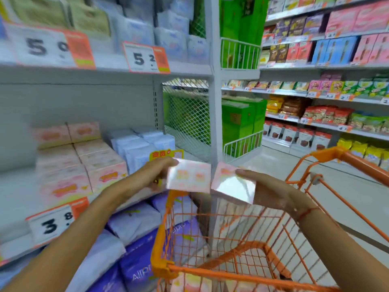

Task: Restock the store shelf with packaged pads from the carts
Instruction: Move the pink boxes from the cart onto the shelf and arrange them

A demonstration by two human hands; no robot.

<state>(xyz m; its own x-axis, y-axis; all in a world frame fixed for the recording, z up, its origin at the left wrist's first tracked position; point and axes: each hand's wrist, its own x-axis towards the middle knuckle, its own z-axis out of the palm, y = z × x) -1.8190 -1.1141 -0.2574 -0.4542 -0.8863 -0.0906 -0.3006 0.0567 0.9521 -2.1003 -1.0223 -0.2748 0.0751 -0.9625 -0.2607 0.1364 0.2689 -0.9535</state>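
My left hand (156, 172) grips a pink pad pack (189, 178) by its left edge, above the orange cart (162, 264). My right hand (267, 190) holds a second pink pad pack (233, 186) from the right, thumb on top. The two packs sit side by side, nearly touching, in front of the shelf's white upright. On the middle shelf (19, 199) to the left stand stacked pink pad boxes (84, 167) and pale blue pad packs (139, 146). More pink packs (191, 283) lie at the cart's bottom.
Purple pad packs (134, 268) fill the lower shelf beside the cart. Price tags hang on the shelf edges. A white shelf upright (215, 123) stands just behind the packs. Green boxes in wire racks and a snack aisle lie to the right, with open floor there.
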